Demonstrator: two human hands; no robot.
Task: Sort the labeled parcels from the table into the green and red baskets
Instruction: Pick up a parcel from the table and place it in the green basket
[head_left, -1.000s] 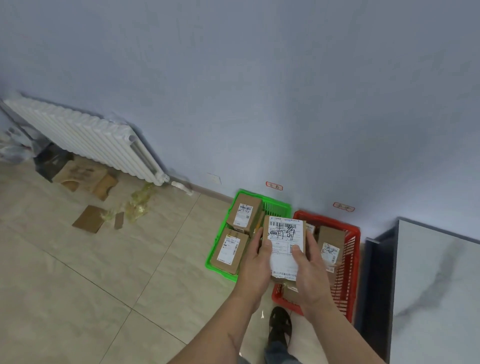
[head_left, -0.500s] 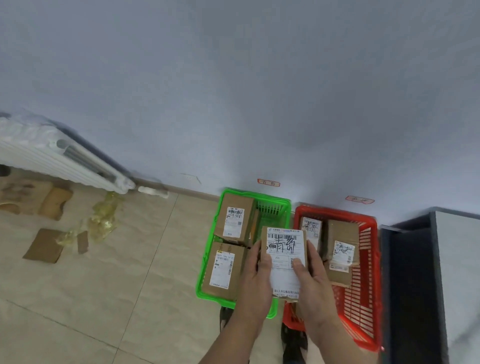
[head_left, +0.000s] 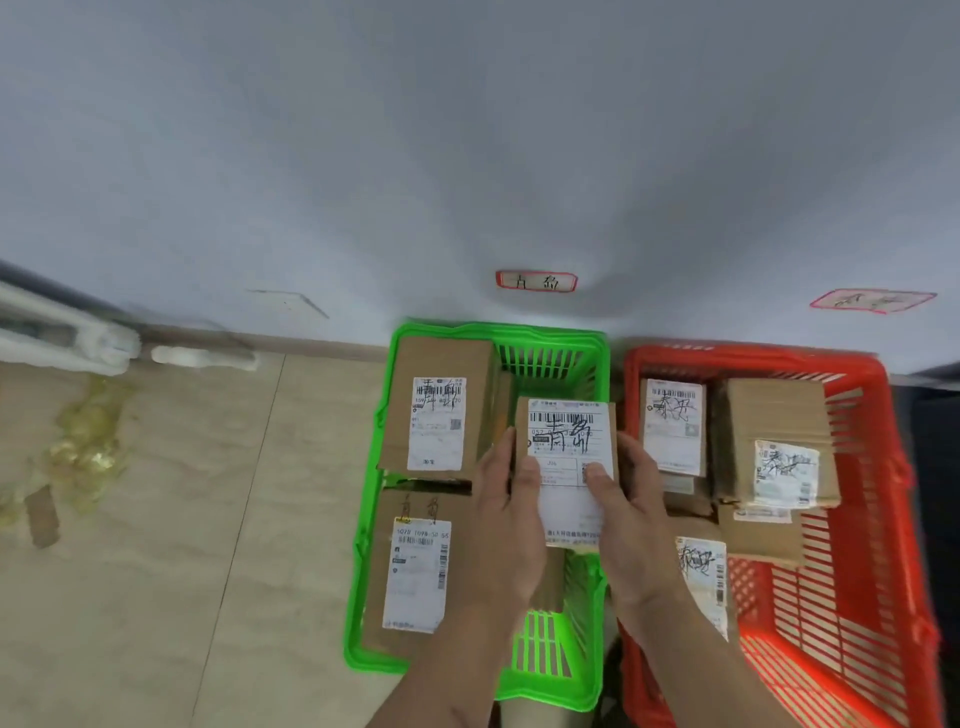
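Cardboard parcel (head_left: 569, 467) with a white label: we hold it in both hands, left hand (head_left: 506, 512) and right hand (head_left: 631, 512) gripping its sides, above the right edge of the green basket (head_left: 371, 519), beside the red basket (head_left: 883, 545).

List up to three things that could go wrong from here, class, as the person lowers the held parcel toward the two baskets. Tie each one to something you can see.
1. The held parcel hangs over the green basket's right edge, beside the red basket; released carelessly, it could land in the wrong one.
2. The left hand and right hand grip only its sides, so it might slip.
3. The thumbs cover part of the label, inviting a misread.
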